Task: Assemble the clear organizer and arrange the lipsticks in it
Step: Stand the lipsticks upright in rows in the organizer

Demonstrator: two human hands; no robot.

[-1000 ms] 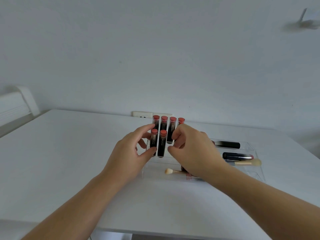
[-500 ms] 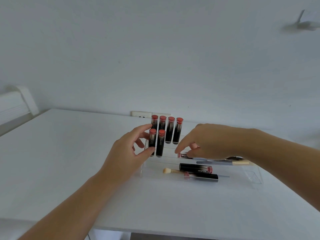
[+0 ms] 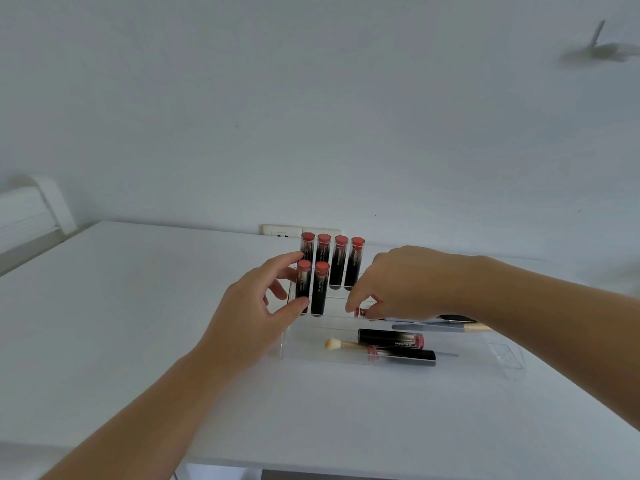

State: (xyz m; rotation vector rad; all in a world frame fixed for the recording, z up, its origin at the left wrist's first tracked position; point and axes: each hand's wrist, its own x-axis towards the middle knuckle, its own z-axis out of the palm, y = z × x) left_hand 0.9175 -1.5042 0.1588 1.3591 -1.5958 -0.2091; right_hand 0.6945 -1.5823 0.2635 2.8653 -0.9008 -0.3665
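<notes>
Clear organizer [image 3: 498,362] on the white table [image 3: 138,306], with six lipsticks standing upright in its left tiers, four in the far row [image 3: 332,261] and two in the near row [image 3: 311,289]. The left hand [image 3: 252,317] steadies the leftmost near-row lipstick, thumb and fingers curled round it; the right hand [image 3: 401,285], which a second ago was at the standing lipsticks, has moved right and down and now pinches a lying lipstick [image 3: 358,311]. Two loose lipsticks [image 3: 391,339] and a brush [image 3: 341,344] lie just nearer, so the filling appears unfinished.
</notes>
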